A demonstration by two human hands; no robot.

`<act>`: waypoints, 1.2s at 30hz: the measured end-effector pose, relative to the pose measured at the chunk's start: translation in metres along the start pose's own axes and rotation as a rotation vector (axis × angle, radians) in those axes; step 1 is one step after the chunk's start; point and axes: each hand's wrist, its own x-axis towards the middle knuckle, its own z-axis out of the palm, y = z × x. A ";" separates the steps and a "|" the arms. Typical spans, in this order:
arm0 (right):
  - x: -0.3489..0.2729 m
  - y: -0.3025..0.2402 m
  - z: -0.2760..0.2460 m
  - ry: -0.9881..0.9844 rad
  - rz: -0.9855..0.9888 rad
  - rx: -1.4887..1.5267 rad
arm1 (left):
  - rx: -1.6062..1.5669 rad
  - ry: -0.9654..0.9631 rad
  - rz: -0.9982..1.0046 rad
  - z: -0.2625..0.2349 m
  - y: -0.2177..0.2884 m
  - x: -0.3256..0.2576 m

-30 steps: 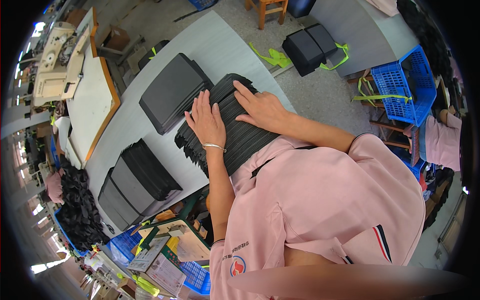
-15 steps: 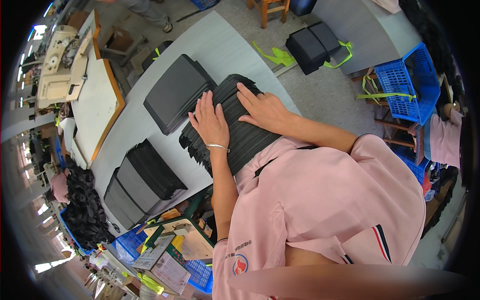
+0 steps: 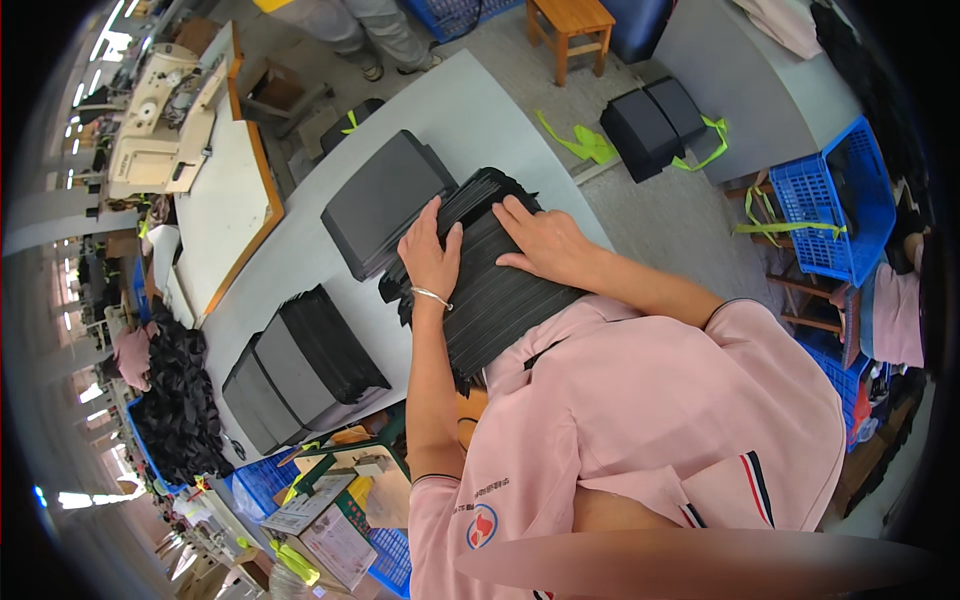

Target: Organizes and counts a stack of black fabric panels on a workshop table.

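Note:
A long row of thin black fabric pieces (image 3: 510,290), packed on edge, lies in front of me and reaches back to my shirt. My left hand (image 3: 430,262) rests on its left side, fingers stretched toward the far end and thumb apart. On the top right of the row lies my right hand (image 3: 545,242), its fingers spread and slightly bent. Between both hands' fingertips the far pieces lean apart from the others. Just beyond my left hand is a neat stack of dark grey panels (image 3: 385,195). Another dark bundle (image 3: 300,365) lies at the table's left.
The pale table (image 3: 470,110) runs away from me. A sewing machine (image 3: 155,115) stands far left, above a heap of black scraps (image 3: 180,400). At right are a blue crate (image 3: 835,205) and a tied black bundle (image 3: 655,125). A person's legs (image 3: 375,35) and a wooden stool (image 3: 570,30) are beyond.
My left fingers have bent a little, and the pieces at the far end now lean apart more. The view has shifted slightly. The person beyond the table has come further into sight.

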 end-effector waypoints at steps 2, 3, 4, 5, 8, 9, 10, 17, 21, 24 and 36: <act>0.002 0.000 0.001 -0.023 -0.011 0.039 | 0.009 -0.001 0.010 -0.006 -0.012 0.010; 0.003 0.000 0.000 -0.015 -0.028 0.038 | 0.029 -0.056 0.010 -0.010 -0.018 0.016; 0.004 0.000 0.000 -0.023 -0.026 0.034 | 0.049 -0.115 0.010 -0.016 -0.018 0.021; 0.004 0.000 0.000 -0.030 -0.026 0.031 | 0.056 -0.102 0.006 -0.020 -0.017 0.023; 0.001 0.002 0.002 -0.021 -0.026 0.021 | 0.000 -0.176 0.074 -0.044 0.006 0.030; 0.002 0.004 0.001 -0.015 -0.029 0.020 | 0.003 -0.171 0.077 -0.059 0.014 0.038; 0.002 0.002 0.000 -0.017 -0.030 0.005 | -0.030 -0.055 0.135 -0.079 0.017 0.041; 0.002 0.003 -0.001 -0.025 -0.030 -0.002 | 0.216 0.607 0.198 -0.117 -0.006 0.083; 0.004 -0.002 -0.002 -0.030 -0.053 0.005 | 0.486 0.287 0.040 -0.051 -0.068 0.070; 0.005 0.000 -0.003 0.021 -0.077 0.017 | 0.415 0.185 0.123 -0.008 -0.091 0.046; -0.009 0.005 -0.010 0.146 0.043 0.351 | -0.344 -0.597 -0.113 -0.010 -0.077 0.007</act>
